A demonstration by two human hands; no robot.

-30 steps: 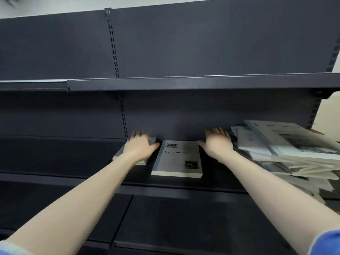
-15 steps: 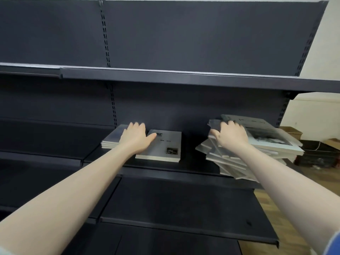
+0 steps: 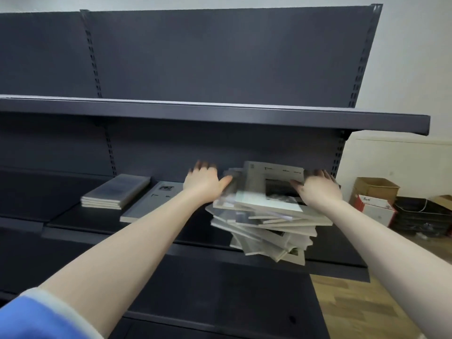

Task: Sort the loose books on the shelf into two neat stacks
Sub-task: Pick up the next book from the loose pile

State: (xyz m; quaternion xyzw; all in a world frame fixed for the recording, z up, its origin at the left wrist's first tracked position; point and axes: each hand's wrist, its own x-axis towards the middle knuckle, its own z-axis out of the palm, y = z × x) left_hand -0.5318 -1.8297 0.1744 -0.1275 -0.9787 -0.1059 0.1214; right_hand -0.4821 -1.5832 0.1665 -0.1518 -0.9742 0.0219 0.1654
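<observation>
Messy pile centre-right, between both hands: left hand and right hand flank it, fingers spread, nothing gripped.

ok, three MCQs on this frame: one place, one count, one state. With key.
1. Where is the messy pile?
A. right of the single book
B. on the top shelf
C. on the floor

2. How many hands are at the pile?
A. none
B. one
C. two

3. State of the left stack?
A. squared up
B. fanned out
C. standing upright

Key: 1 A, the pile lies furthest right on the shelf. 2 C, left hand and right hand flank its top. 3 A, its edges line up.
</observation>
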